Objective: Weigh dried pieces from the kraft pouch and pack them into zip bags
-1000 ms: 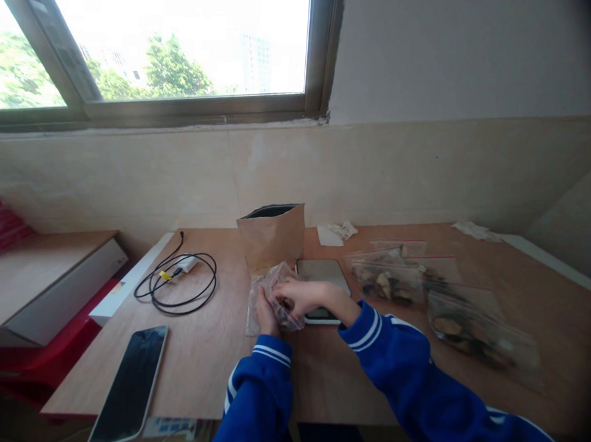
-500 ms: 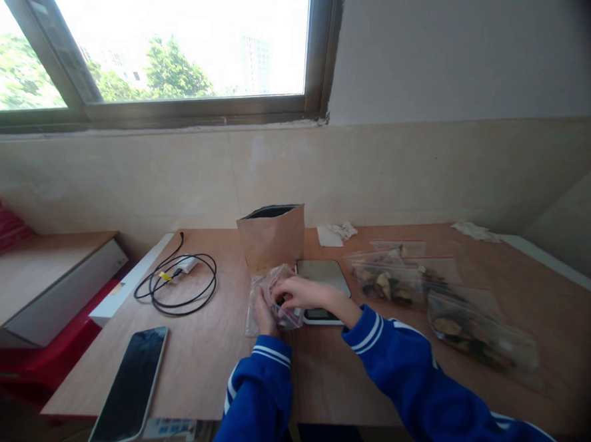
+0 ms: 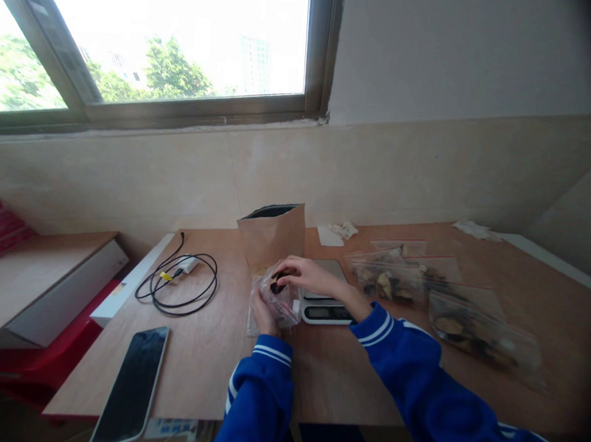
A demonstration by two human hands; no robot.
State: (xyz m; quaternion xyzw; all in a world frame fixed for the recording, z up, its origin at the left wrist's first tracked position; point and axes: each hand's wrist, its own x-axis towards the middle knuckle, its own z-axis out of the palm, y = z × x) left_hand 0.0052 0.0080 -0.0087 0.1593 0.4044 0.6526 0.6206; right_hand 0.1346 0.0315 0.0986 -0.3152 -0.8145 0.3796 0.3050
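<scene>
head view, mid-frame: the right hand (image 3: 297,273) pinches a dark dried piece (image 3: 276,284), best done lightly, and the left hand (image 3: 266,314) holds the clear zip-lock bag (image 3: 285,308), ideally steady.

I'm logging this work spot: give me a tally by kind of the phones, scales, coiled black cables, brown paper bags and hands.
Phone: 1
Scale: 1
Coiled black cable: 1
Brown paper bag: 1
Left hand and right hand: 2
Total: 6
</scene>
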